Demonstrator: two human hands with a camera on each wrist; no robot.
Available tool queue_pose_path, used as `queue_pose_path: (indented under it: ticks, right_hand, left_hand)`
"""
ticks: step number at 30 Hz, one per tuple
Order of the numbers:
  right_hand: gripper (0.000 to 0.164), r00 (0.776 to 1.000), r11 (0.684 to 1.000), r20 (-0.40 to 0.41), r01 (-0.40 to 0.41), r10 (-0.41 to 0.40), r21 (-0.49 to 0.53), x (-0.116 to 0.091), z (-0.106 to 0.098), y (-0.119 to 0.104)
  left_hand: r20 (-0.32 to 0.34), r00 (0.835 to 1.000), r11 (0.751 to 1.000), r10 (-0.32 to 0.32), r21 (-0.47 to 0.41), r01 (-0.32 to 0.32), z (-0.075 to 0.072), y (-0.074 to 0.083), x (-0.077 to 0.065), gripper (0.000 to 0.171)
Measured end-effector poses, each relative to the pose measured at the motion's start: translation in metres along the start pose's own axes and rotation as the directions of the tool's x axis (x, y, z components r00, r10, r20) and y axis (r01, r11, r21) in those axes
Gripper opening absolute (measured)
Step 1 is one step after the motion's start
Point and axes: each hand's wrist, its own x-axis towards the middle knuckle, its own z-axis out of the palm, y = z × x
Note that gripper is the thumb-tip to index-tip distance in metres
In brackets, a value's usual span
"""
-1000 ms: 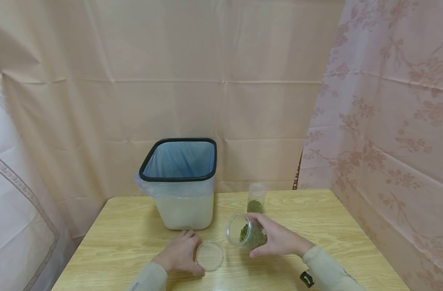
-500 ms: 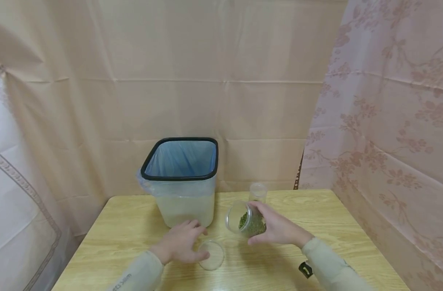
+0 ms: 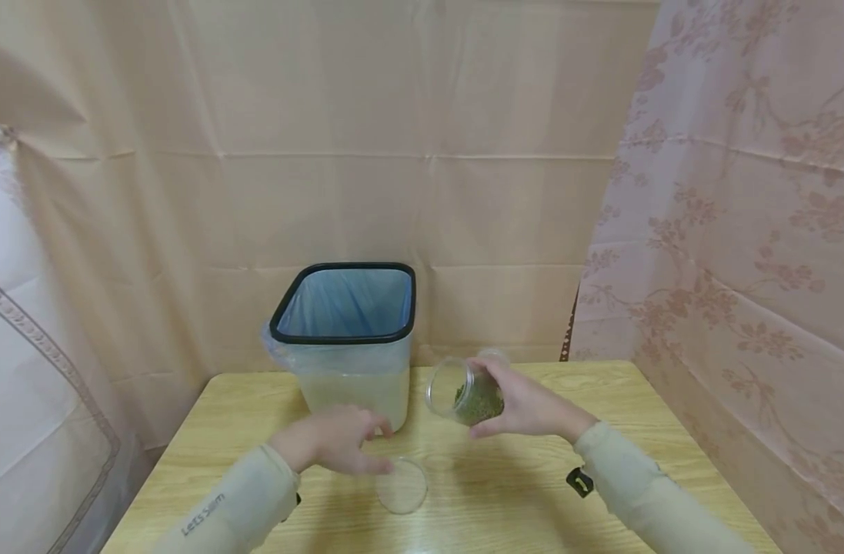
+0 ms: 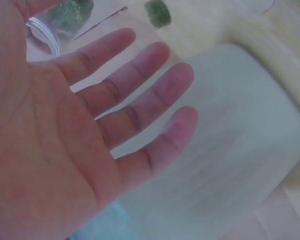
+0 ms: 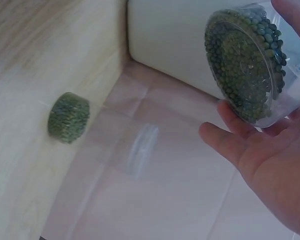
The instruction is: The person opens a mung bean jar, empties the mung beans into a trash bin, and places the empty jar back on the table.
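Observation:
My right hand (image 3: 528, 404) grips a clear plastic jar (image 3: 482, 402), raised over the table and tilted with its open mouth toward the left. Green mung beans (image 5: 240, 70) lie heaped against the jar's bottom and lower side. In the left wrist view my left hand (image 4: 75, 120) shows a bare palm with fingers extended and spread. It hovers in front of the bin, thumb above the left edge of a round clear lid (image 3: 402, 488) on the table. A second clear jar (image 5: 69, 119) with some beans stands behind, mostly hidden by my right hand in the head view.
A whitish bin (image 3: 359, 392) with a black rim and blue liner bag stands at the table's back left. The wooden table (image 3: 200, 462) backs onto a beige curtain (image 3: 311, 192). A floral curtain (image 3: 754, 254) hangs on the right.
My right hand has lifted the tilted jar upward and away, covering more of the second jar. My left hand has drawn back left from beside the lid and risen.

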Motion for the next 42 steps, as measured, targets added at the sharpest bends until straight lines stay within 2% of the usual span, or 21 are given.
queue_pose_path:
  ticks: [4,8,15,18,26,30,34,37,40,42]
  right_hand:
    - [0.105,1.000,0.999,0.000,-0.013,0.013,0.046,0.003,-0.009,-0.009]
    - [0.102,1.000,0.998,-0.002,0.014,-0.014,0.062,0.007,-0.018,-0.020]
    - [0.099,0.999,0.998,-0.011,0.043,-0.043,0.052,0.017,-0.035,-0.037]
    - [0.100,0.999,0.999,-0.023,0.046,-0.046,0.027,0.022,-0.044,-0.045]
    - [0.098,0.999,1.000,-0.041,0.026,-0.027,-0.018,0.042,-0.061,-0.063]
    - [0.100,1.000,0.998,-0.029,0.005,-0.007,-0.065,0.054,-0.068,-0.071]
    - [0.102,0.999,0.991,-0.031,-0.017,0.013,-0.132,0.065,-0.075,-0.077]
    - [0.104,0.999,0.985,-0.043,-0.015,0.008,-0.173,0.075,-0.079,-0.083]
    - [0.107,0.999,0.978,-0.049,-0.017,0.006,-0.206,0.086,-0.082,-0.087]
    - [0.108,0.999,0.975,-0.048,-0.023,0.013,-0.219,0.092,-0.083,-0.090]
  left_hand:
    - [-0.011,1.000,1.000,0.020,-0.003,-0.020,-0.014,0.000,-0.004,0.046]
    - [-0.022,0.999,0.999,0.044,-0.019,-0.044,-0.030,0.001,-0.007,0.046]
    - [-0.090,0.991,0.995,0.102,-0.004,-0.103,-0.067,0.005,-0.014,0.046]
    - [-0.120,0.988,0.995,0.095,0.001,-0.095,-0.083,0.007,-0.017,0.042]
    - [-0.143,0.990,0.999,-0.017,-0.033,0.012,-0.108,0.002,-0.021,0.040]
    - [-0.168,0.985,0.999,-0.038,0.005,0.039,-0.120,-0.006,-0.022,0.041]
    - [-0.201,0.974,0.993,-0.104,0.042,0.114,-0.134,-0.013,-0.021,0.045]
    - [-0.170,0.965,0.980,-0.197,-0.012,0.198,-0.144,-0.019,-0.021,0.050]
    - [-0.137,0.954,0.963,-0.268,-0.074,0.260,-0.152,-0.026,-0.022,0.055]
    - [-0.138,0.943,0.952,-0.303,-0.098,0.292,-0.156,-0.032,-0.022,0.055]
